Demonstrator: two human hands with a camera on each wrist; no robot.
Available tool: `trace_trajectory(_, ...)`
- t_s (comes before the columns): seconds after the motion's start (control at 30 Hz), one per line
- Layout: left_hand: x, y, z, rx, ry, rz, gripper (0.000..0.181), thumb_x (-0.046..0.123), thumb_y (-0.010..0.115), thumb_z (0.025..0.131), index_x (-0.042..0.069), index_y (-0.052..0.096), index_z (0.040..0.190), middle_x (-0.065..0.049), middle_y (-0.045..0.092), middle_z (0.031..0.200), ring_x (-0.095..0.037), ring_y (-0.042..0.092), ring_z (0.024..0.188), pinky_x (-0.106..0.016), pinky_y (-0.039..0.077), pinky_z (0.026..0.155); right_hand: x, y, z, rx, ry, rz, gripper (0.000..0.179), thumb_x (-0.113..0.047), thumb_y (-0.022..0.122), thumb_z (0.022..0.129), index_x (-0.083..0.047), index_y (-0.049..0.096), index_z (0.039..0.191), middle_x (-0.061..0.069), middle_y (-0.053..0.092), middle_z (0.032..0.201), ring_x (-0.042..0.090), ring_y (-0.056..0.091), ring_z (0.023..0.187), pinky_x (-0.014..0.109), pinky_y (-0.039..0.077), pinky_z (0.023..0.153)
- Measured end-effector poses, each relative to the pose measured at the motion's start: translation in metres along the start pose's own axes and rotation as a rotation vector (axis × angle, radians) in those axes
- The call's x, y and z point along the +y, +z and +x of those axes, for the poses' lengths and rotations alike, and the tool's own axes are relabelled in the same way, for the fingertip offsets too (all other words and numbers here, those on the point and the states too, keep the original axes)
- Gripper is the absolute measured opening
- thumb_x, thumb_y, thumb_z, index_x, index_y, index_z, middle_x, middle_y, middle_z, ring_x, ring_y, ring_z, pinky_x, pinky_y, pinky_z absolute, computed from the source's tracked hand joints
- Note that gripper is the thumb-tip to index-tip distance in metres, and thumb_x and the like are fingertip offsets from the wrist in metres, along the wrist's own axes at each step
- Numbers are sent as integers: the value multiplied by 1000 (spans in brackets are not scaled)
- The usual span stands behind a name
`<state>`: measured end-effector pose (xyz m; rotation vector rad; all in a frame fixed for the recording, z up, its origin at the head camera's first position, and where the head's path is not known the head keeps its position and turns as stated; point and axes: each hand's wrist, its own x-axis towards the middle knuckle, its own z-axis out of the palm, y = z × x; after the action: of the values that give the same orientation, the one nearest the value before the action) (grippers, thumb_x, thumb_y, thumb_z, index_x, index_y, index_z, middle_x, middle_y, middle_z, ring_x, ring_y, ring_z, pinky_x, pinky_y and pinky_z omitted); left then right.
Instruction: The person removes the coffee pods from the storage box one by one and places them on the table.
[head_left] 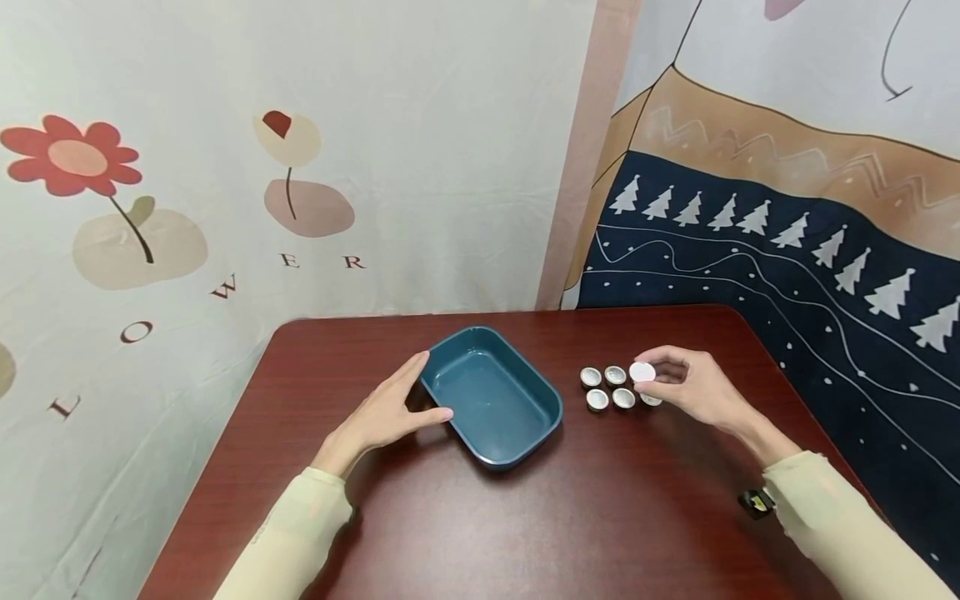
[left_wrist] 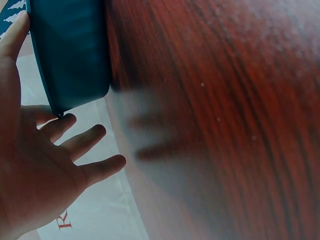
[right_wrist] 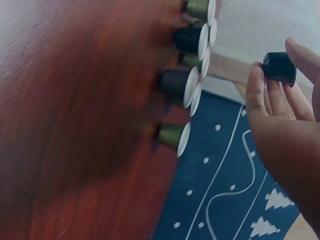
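A blue rectangular baking dish (head_left: 491,454) stands in the middle of the table. My left hand (head_left: 378,415) is spread along its left side, fingertips and thumb at the rim; in the left wrist view the dish wall (left_wrist: 70,55) lies between thumb and forefinger while the other fingers stay extended. My right hand (head_left: 697,385) pinches a dark coffee capsule (right_wrist: 279,67), its white lid (head_left: 642,372) facing up, above the table. Just left of and below it stand several coffee capsules (head_left: 597,401), green (right_wrist: 172,135) and black (right_wrist: 177,82), lids up.
The table (head_left: 480,533) is dark red-brown wood. Behind it hangs a pale cloth (head_left: 450,167) with flower prints, and to the right a navy cloth (head_left: 697,250) with white trees. A small dark device (head_left: 756,503) sits at my right wrist.
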<state>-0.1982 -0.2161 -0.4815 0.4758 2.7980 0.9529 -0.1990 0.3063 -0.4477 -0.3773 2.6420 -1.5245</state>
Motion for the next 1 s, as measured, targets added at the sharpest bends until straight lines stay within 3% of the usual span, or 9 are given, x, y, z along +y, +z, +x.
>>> trace_trajectory(0.23, -2, 1, 1, 2, -6, 10, 126, 83, 75, 93, 20, 16, 184, -6, 18, 192, -34, 23, 178, -68, 30, 140, 19, -9, -8, 33, 22, 4, 38, -15, 90, 98, -3, 76, 131, -5, 82, 113, 0, 78, 98, 18, 66, 83)
trace_trajectory(0.73, -1, 0, 0, -4, -11, 6, 126, 84, 75, 92, 23, 14, 184, -5, 18, 192, -32, 22, 178, -67, 30, 140, 46, -25, -19, 100, 56, -82, 39, -21, 91, 99, -5, 78, 131, -6, 80, 115, -3, 75, 95, 16, 64, 80)
trace_trajectory(1.0, 0, -1, -1, -7, -13, 10, 125, 84, 74, 92, 25, 13, 184, -5, 17, 192, -33, 21, 179, -69, 30, 140, 54, -29, -22, 116, 79, -82, 39, -20, 91, 98, -2, 77, 130, -12, 79, 106, -1, 72, 89, 16, 61, 76)
